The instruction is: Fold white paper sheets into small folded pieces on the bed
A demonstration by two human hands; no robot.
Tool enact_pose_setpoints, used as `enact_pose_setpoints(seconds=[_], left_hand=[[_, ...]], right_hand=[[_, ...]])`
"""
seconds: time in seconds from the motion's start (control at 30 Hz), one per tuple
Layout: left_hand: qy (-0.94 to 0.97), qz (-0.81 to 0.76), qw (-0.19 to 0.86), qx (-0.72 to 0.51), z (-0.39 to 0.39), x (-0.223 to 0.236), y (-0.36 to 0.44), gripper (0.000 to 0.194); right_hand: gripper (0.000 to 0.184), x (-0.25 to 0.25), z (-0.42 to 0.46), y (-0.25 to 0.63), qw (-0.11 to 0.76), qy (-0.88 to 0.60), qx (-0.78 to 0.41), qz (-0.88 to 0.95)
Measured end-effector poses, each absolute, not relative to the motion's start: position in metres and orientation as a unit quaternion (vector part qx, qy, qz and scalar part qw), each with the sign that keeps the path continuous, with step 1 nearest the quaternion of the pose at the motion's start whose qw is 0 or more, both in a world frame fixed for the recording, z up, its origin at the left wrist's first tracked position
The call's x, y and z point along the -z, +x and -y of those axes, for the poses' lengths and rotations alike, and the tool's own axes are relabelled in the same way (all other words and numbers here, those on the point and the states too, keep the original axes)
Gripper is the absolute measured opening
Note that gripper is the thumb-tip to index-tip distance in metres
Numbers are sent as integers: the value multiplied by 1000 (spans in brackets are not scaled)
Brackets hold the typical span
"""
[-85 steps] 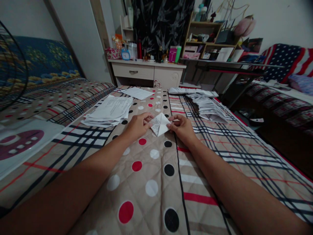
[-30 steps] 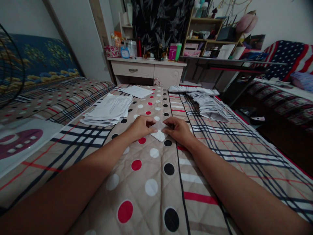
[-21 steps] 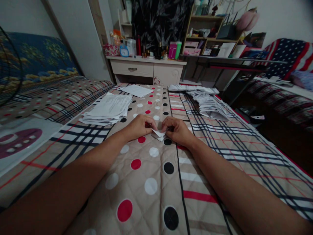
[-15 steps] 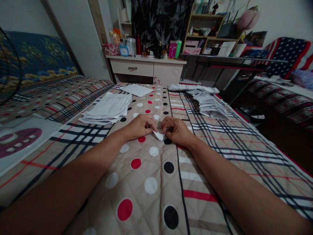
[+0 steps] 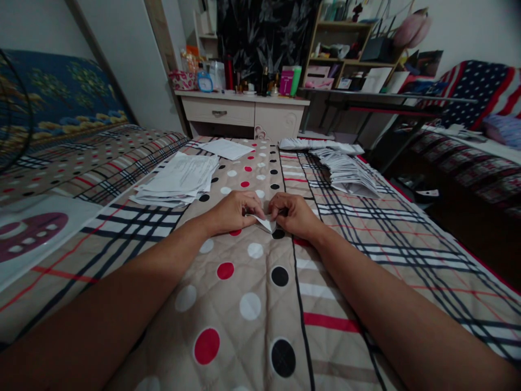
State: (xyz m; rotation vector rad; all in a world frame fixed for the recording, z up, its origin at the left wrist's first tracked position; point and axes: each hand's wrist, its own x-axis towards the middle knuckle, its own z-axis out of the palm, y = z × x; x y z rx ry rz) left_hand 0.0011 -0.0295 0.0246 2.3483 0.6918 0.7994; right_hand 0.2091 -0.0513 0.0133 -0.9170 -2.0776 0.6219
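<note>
L hand [image 5: 234,212] and R hand [image 5: 296,215], pinched on opp. sides of folded paper [image 5: 266,224], which sits betw. them over quilt [image 5: 244,282]. Sheets [image 5: 179,172]: stacked beyond L hand, to its left. Folded pcs. [image 5: 350,175]: beyond R hand, to its right.

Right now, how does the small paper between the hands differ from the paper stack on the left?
The small paper looks folded, while the paper stack is loose sheets piled flat. The small paper is pinched by the left hand and right hand; no hand touches the paper stack. The small paper covers far less area than the paper stack. Both are whitish paper.
</note>
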Motion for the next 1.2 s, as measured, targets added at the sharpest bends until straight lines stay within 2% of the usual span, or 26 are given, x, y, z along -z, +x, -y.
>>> enact_pose_setpoints(seconds=[0.47, 0.63, 0.77, 0.93, 1.2], left_hand=[[905, -236, 205, -290, 29, -20, 1, 15], [908, -223, 186, -302, 24, -18, -3, 17], [906, -223, 182, -309, 20, -18, -6, 23], [919, -219, 150, -291, 25, -22, -4, 21], [904, -235, 212, -286, 27, -22, -2, 13]], right_hand=[[25, -14, 51, 210, 389, -397, -256, 790], [32, -16, 55, 209, 381, -433, -270, 771], [30, -15, 57, 207, 369, -398, -297, 786], [29, -14, 55, 206, 376, -347, -255, 821], [28, -15, 57, 206, 363, -319, -224, 846]])
